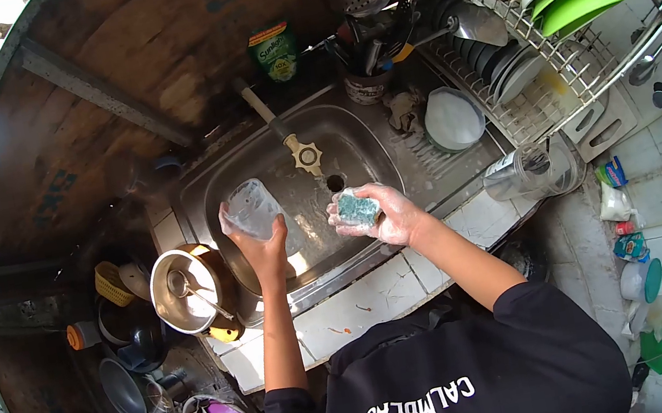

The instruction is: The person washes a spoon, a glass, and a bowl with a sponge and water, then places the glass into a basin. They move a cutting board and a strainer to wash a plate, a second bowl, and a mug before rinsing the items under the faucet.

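Observation:
Over the left part of the steel sink (367,135), my left hand (264,248) grips a clear plastic container (252,208) by its sides. Soap suds cling to the container. My right hand (390,218), wet with foam, holds a green sponge (357,210) in its curled fingers, near the drain hole. The two hands are apart, and the sponge does not touch the container. Above them a tap with a beige star-shaped handle (306,156) reaches over the basin.
A pot with a ladle (172,287) stands left of the sink. On the drainboard sits a white bowl (454,119). A dish rack (574,91) with plates and green bowls rises at the right. A green soap pouch (274,54) leans at the back.

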Demonstrator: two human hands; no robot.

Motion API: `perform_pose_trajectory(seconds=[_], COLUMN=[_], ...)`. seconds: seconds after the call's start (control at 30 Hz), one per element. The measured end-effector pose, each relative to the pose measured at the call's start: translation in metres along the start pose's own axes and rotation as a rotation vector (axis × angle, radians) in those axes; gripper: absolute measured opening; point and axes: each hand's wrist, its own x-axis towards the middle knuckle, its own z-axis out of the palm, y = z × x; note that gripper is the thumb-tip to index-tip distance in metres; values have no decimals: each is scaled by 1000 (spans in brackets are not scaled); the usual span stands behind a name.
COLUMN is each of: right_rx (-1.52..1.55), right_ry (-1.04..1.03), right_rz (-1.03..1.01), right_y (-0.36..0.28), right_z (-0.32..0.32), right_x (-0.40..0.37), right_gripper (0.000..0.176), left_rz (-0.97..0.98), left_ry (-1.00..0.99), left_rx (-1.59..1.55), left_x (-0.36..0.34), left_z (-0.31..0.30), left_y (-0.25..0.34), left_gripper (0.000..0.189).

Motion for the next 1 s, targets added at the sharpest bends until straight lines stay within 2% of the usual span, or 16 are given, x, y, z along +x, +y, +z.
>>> perform_pose_trajectory(seconds=[0.13, 0.2, 0.27, 0.33, 0.4, 0.43, 0.5, 0.6, 0.67, 0.7, 0.77, 0.8, 0.87, 0.9, 0.93, 1.0], right_rx=[-230, -496, -1068, -1112, -1613, -1596, -1296, -1325, -1411, -1413, -988, -992, -441, -171, -174, -77], right_ry=[325, 574, 819, 827, 972, 879, 656, 446, 510, 507, 643, 638, 396, 268, 261, 525], right_rz=[-526, -817, -918, -848, -1185, -1282, -1141, -685, -394, -389, -595, -584, -307, -171, -162, -291], right_y=[-76, -116, -159, -174, -165, -152, -114, -58, -15, 12, 56, 54, 38, 36, 37, 41], right_z=[-46, -80, -122, -131, -131, -123, -100, -98, -116, -136, -172, -169, -140, -138, -136, -129], right_x=[-25, -19, -10, -1, 4, 10, 27, 68, 117, 153, 210, 213, 218, 228, 236, 250], right_gripper=[17, 25, 29, 30, 30, 28, 24, 26, 29, 29, 51, 51, 56, 59, 59, 61], left_rz=[-344, -884, -948, -1004, -982, -976, -987, -970, -954, -830, -545, -553, -125, -166, -171, -133], left_ry=[-83, -201, -287, -376, -424, -481, -490, -503, -508, -479, -542, -533, -564, -588, -578, -586], left_rx=[-202, -633, -711, -797, -821, -836, -852, -907, -945, -763, -231, -230, 385, 511, 517, 583], left_x=[-16, -20, -22, -19, -17, -14, -10, -5, -4, -6, 2, 2, 4, 5, 6, 9], left_z=[13, 21, 37, 57, 76, 82, 97, 116, 126, 133, 137, 137, 134, 129, 122, 110], left_y=[-93, -130, -142, -153, -166, -171, -172, -189, -206, -211, -184, -171, -159, -159, -159, -161], left_gripper=[72, 57, 53, 51, 49, 47, 47, 45, 43, 42, 45, 45, 50, 55, 55, 62])
